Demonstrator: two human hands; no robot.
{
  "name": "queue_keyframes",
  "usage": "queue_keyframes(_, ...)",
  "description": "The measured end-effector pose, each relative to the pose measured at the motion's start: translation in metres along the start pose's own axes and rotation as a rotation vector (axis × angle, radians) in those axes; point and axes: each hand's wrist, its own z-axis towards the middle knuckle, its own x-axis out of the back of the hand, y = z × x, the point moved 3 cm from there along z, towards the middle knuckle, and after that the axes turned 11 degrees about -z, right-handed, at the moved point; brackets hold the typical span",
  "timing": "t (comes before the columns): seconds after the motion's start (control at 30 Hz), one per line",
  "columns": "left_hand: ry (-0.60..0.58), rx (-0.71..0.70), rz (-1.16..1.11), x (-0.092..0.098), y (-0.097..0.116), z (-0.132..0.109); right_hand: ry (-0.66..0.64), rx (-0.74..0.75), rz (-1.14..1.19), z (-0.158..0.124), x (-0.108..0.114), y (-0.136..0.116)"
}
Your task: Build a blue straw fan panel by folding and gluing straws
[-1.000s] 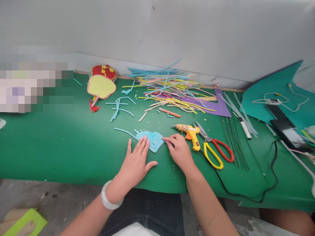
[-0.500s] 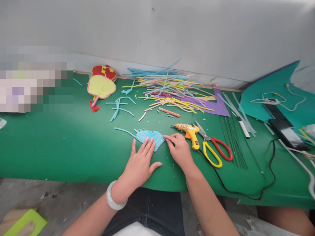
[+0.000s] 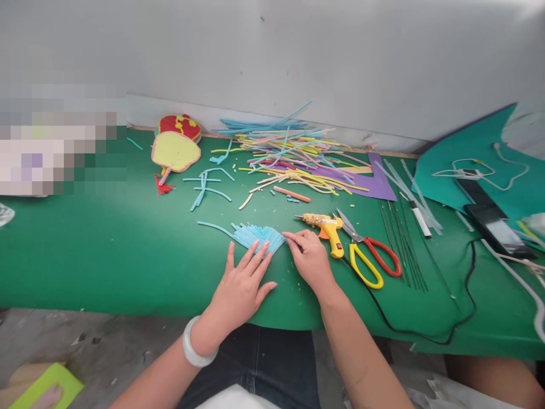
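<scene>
A blue fan-shaped piece made of pipe cleaners (image 3: 254, 234) lies flat on the green table, with one long strip sticking out to its left. My left hand (image 3: 242, 287) rests on its lower part, fingers spread and pressing lightly. At the piece's right corner, the thumb and index finger of my right hand (image 3: 310, 258) are pinched together on the edge; the fingertips hide exactly what is between them. A yellow glue gun (image 3: 326, 224) lies just right of my right hand, nozzle to the left. Beside it are scissors (image 3: 368, 255) with one yellow and one red handle.
A heap of coloured pipe cleaners (image 3: 289, 147) lies at the back, partly over purple sheet (image 3: 381, 184). Loose blue pieces (image 3: 204, 184) and a yellow hand fan (image 3: 176, 152) are farther left. Green wires (image 3: 404, 250), a marker (image 3: 420, 220), a black cord (image 3: 426, 339) and a phone (image 3: 496, 230) lie right.
My left hand has slid slightly down and left over the blue piece, uncovering a bit more of it. My right hand keeps its pinch at the right corner.
</scene>
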Motion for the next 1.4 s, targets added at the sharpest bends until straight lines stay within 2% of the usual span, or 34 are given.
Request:
queue_keyframes(0.6,0.063,-0.038,-0.068,-0.001,-0.001,-0.001,0.050,-0.081,0.057,0.000,0.002,0.003)
queue_keyframes(0.67,0.160,-0.025,-0.079,0.002,-0.004,-0.003,0.049,-0.097,0.070,0.001,0.002,0.003)
queue_keyframes(0.8,0.498,0.084,-0.172,0.010,-0.019,-0.012,0.048,-0.113,0.097,0.001,0.002,0.003)
queue_keyframes(0.9,0.596,0.167,-0.217,0.013,-0.029,-0.017,0.047,-0.126,0.109,0.000,0.003,0.003)
queue_keyframes(1.23,0.559,0.355,-0.454,0.003,-0.039,-0.023,0.052,-0.148,0.113,0.000,0.004,0.001)
queue_keyframes(1.4,0.550,0.402,-0.462,0.005,-0.039,-0.023,0.040,-0.143,0.106,-0.001,0.004,0.001)
